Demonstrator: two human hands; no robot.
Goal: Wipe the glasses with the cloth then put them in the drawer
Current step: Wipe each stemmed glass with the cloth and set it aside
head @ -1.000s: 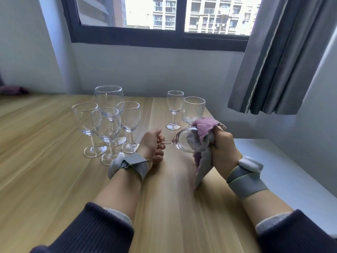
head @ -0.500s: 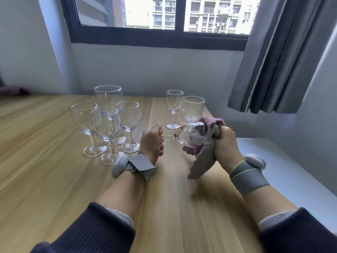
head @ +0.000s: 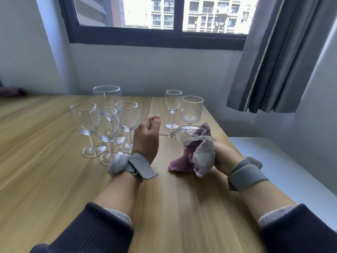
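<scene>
A clear wine glass [head: 180,136] lies sideways above the wooden table [head: 54,179], stem pointing left. My left hand [head: 145,139] grips its foot and stem. My right hand [head: 221,156] holds a purple and grey cloth [head: 197,154] wrapped over the bowl's rim; most of that hand is hidden by the cloth. Several other stemmed glasses [head: 104,123] stand upright in a cluster to the left. A small wine glass [head: 173,108] and a ribbed glass [head: 191,111] stand behind the one I hold. No drawer is in view.
The table's right edge runs next to a lower white surface [head: 282,165]. A grey curtain [head: 277,55] hangs at the right under the window [head: 160,17]. A dark purple item [head: 11,91] lies at the far left edge.
My left hand has rolled, turning the glass by its stem. The cloth has shifted round the bowl and now hangs lower over my right hand.
</scene>
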